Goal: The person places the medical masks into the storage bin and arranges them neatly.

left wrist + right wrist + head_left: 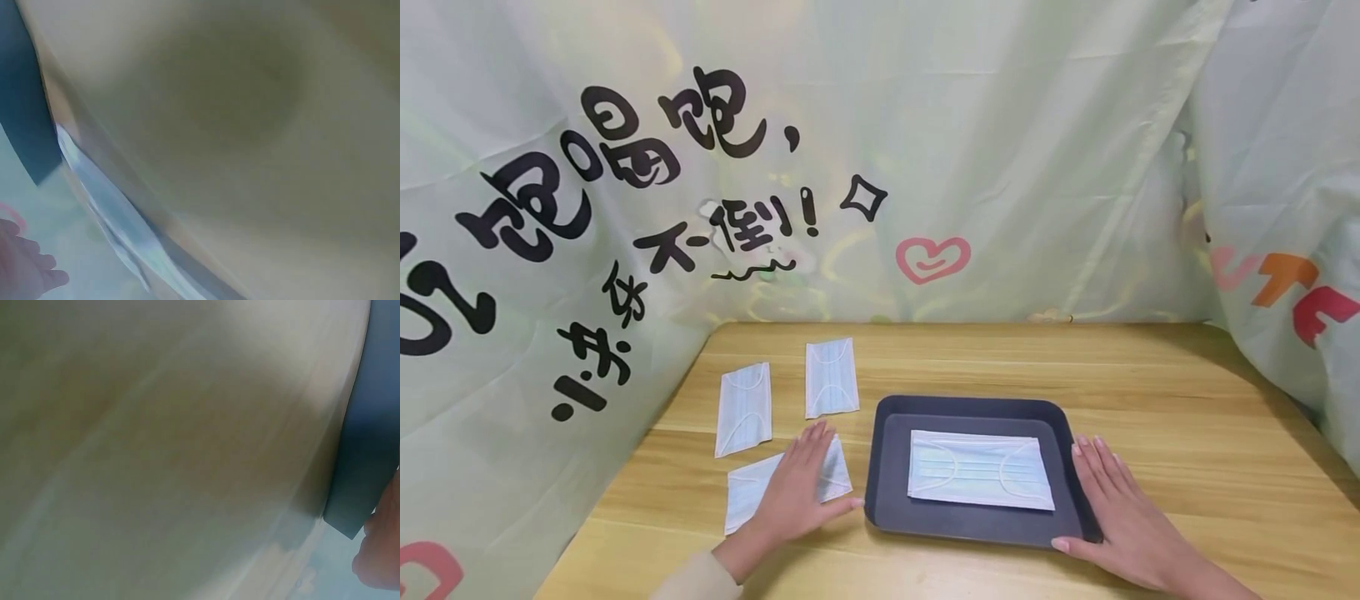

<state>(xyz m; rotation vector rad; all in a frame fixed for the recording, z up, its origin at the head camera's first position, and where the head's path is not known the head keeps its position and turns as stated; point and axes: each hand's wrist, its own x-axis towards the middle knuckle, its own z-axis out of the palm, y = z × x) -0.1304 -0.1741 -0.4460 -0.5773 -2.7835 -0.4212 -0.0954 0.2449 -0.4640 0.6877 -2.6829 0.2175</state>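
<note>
"Beside the near right corner of the dark grey, shallow rectangular tray (955, 521), what is the person's right hand (1123, 521) doing?"

"Its straight fingers lie along the right rim, thumb spread at that corner; it seems to steady the tray without grasping it."

"And the left hand (793, 496)?"

"Left of the tray, fingers straight, over a pale blue, pleated near mask (747, 493) on the wood-grain table (1187, 400). Its thumb reaches toward the tray's left edge. It grips nothing; whether it presses the mask, one cannot tell."

"Inside the tray?"

"A flat, light-blue rectangular mask with white ear loops (981, 469), lying crosswise, clear of the rim."

"Farther off?"

"Two more pale blue, white-edged masks left of the tray: the outer mask (743, 410), and the inner mask (831, 377) past the tray's far left corner. Behind the tray hangs a pale green fabric curtain (1037, 167)."

"Which step is this?"

"Probably setting the tray in place, with three masks outside it. Should the near mask go in next, the left fingers must narrow on its edge and lift it flat, the right hand minding the tray."
</note>
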